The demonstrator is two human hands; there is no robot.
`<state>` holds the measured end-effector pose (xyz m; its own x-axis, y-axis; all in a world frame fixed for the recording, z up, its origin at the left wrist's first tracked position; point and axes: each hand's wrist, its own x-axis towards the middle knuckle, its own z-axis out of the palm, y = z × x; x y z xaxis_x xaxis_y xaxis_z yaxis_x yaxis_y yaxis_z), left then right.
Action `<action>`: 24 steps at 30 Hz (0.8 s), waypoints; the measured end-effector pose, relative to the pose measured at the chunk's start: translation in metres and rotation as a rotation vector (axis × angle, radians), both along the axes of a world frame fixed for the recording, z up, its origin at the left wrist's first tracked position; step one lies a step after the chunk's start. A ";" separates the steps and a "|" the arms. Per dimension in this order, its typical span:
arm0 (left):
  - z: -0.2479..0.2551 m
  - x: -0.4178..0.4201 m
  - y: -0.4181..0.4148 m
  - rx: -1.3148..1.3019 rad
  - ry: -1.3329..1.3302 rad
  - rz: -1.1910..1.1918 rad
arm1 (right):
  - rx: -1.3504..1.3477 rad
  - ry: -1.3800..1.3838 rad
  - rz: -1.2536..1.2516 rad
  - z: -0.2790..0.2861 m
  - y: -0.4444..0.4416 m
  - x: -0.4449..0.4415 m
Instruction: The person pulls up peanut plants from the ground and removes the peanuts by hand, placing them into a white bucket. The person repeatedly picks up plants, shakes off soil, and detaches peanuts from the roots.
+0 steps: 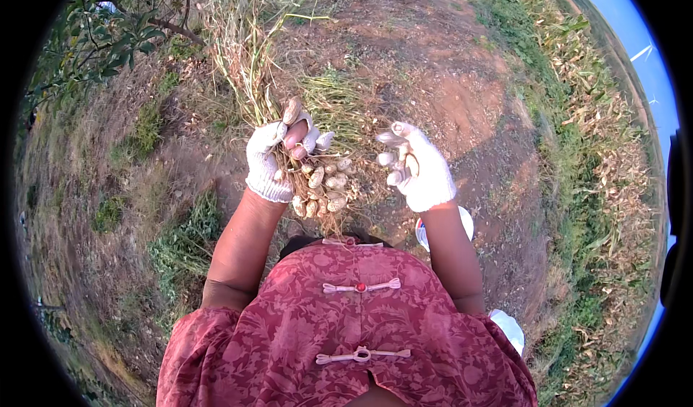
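My left hand [279,150], in a white knit glove with bare fingertips showing through, grips a bunch of peanut plants by the stems. The dry stalks [246,71] point away from me. A cluster of tan peanut pods [324,185] hangs on the root end, towards my chest. One pod [292,110] sticks up at the top of that hand. My right hand [419,166], also in a white glove, is apart from the cluster on its right. Its fingers curl around what looks like a peanut pod [412,165] in the palm.
More pulled peanut plants [335,101] lie on the soil ahead. A white container [464,223] stands partly behind my right forearm, and a white object [508,328] lies by my right elbow. Leafy branches [108,33] reach in at upper left. Dry crop plants [595,163] line the right.
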<state>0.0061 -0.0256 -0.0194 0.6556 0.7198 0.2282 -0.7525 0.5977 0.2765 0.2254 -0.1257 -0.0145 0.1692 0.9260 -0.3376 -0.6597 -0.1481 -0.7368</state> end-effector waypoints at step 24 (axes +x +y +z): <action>-0.015 -0.005 0.008 -0.040 0.072 0.214 | -0.523 -0.893 -0.425 -0.115 -0.130 0.165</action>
